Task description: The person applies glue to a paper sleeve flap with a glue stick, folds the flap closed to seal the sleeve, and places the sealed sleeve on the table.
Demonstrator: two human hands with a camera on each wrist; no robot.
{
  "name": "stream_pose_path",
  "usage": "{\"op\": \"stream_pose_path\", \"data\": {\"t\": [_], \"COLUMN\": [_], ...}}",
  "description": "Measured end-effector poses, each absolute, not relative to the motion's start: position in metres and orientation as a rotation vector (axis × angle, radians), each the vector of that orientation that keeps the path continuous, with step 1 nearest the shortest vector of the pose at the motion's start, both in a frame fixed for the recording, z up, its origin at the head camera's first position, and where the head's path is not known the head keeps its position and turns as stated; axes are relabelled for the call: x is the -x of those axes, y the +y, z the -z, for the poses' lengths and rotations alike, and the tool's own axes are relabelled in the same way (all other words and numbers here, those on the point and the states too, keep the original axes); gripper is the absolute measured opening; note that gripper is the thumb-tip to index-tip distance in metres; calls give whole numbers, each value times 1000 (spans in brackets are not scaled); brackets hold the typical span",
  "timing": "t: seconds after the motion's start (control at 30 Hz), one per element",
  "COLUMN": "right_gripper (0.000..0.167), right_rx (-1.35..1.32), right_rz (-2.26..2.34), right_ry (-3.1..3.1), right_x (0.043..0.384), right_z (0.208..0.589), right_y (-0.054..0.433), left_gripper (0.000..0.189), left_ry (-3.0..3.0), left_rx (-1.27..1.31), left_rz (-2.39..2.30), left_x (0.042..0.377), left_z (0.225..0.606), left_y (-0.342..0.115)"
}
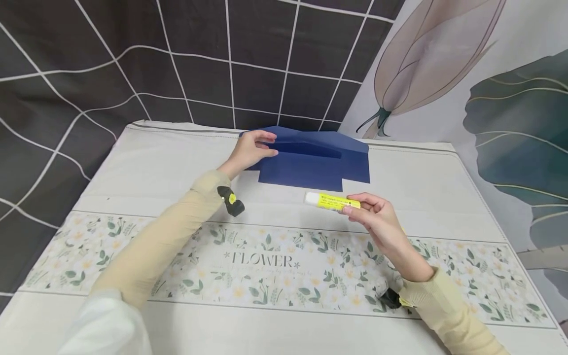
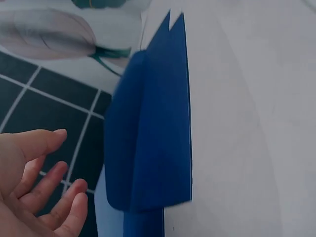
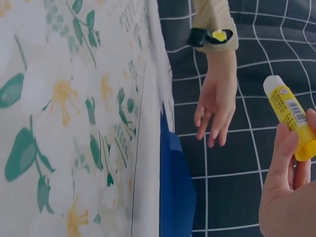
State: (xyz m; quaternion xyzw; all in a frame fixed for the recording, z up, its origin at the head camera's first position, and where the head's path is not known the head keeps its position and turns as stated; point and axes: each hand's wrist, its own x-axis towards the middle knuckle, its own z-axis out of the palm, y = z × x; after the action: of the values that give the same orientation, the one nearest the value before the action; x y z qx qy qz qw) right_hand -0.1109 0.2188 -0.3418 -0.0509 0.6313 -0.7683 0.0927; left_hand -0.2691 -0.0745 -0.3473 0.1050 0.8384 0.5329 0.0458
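My right hand grasps the yellow glue stick between thumb and fingers, white cap on and pointing to my left, the stick held level above the tablecloth; the right wrist view confirms the fingers wrapped round the yellow barrel. My left hand lies released, fingers straight, at the left end of the blue envelope; the head view places the fingertips at the raised flap, though actual contact cannot be confirmed; the left wrist view shows the fingers spread and apart from the paper. The envelope lies flat near the far table edge, flap open, just beyond the glue stick; the floral band runs nearer to me.
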Motion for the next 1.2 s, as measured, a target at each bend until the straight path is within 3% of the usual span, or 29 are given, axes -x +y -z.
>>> {"op": "stream_pose_path", "data": {"t": [0.27, 0.5, 1.2], "right_gripper": [34, 25, 32], "right_rx": [155, 165, 146], "right_rz": [2233, 2202, 2183], "right_ry": [1917, 1924, 1945], "right_x": [110, 110, 107], "right_z": [343, 346, 349], "right_y": [224, 225, 229], "left_gripper": [46, 41, 26], "left_ry": [2605, 2725, 2822], "left_rx": [-242, -188, -92], "left_rz": [-1515, -1317, -1091], "left_x": [299, 317, 326], "left_z": [359, 365, 383], "left_y": [-78, -77, -73]}}
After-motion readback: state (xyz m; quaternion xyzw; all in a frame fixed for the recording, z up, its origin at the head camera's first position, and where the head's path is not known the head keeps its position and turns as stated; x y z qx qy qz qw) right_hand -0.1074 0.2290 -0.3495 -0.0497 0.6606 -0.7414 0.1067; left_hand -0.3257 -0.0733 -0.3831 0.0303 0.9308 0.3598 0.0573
